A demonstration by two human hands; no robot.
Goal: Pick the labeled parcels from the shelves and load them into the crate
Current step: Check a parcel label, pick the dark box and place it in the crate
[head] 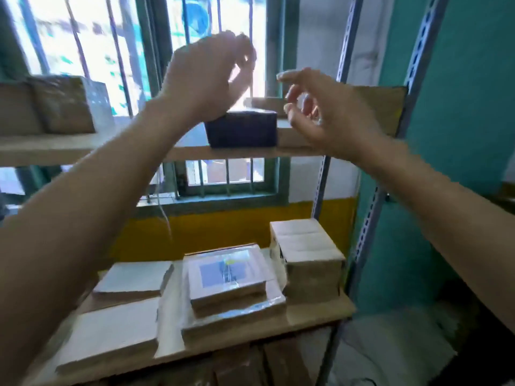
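A dark blue-black box (242,130) stands on the upper shelf (83,150) near its middle. My left hand (206,79) is raised above and just left of it, fingers curled but apart, holding nothing. To the box's right my right hand (323,112) hovers, fingers spread and empty. Behind that hand a flat brown parcel (384,107) leans at the shelf's right end. On the lower shelf (315,313) lie a labeled parcel (225,271) on top of a taped stack, flat white-topped parcels (133,277) and a tall brown box (309,257). No crate is in view.
Brown wrapped parcels (64,107) sit at the upper shelf's left end. Perforated metal uprights (323,179) frame the rack on the right. A barred window (223,23) lies behind the shelves, and a teal wall (459,135) to the right. More cartons (250,366) show below.
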